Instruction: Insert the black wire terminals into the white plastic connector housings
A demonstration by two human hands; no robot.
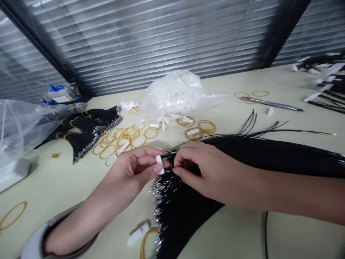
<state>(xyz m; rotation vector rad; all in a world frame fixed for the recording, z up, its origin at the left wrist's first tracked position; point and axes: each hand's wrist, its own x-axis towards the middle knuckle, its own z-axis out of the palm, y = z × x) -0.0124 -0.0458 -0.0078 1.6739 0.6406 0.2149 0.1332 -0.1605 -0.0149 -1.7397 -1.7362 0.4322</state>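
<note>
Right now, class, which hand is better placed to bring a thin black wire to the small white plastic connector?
Probably the right hand: its fingertips pinch the thin black wires, close beside the small white plastic connector, while the left hand is occupied holding that connector.

**Glossy wire, bright metal, matt plastic**

The left hand [132, 172] pinches a white connector [160, 164] of matt plastic. Beneath the right hand [199, 169] lie smooth, glossy black insulated wires [183, 226] ending in bright metal terminals [158, 205]. Beyond both hands, amber rubber bands [118, 142] look dull, a clear polythene bag [175, 97] shines and crinkles, and the tabletop [237, 233] looks smooth and matt.
</note>
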